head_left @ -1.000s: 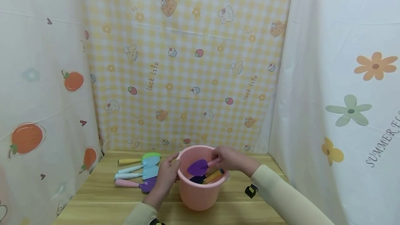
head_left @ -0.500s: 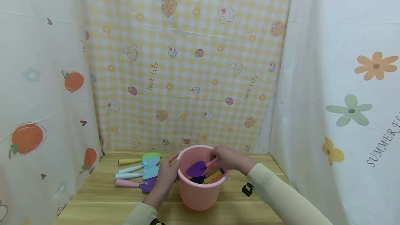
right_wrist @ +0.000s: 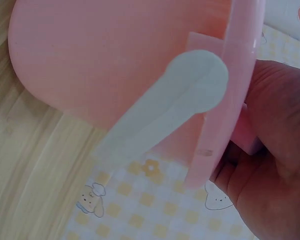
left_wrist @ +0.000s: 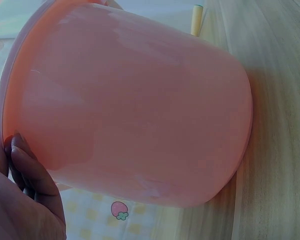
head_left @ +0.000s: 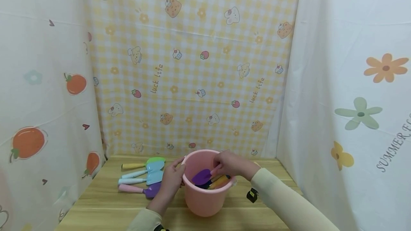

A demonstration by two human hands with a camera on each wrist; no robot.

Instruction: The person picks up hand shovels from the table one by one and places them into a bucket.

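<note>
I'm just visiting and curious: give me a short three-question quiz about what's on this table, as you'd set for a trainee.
1. True or false: the left hand rests against the outside of the pink bucket.
2. Which does the right hand hold over the bucket? A) a purple shovel B) a green cup C) a red ball
3. How many toy shovels lie on the wooden table left of the bucket?

Key
1. True; its fingers touch the wall near the rim.
2. A; the purple shovel is held by its pink handle, blade inside the bucket.
3. Four.
</note>
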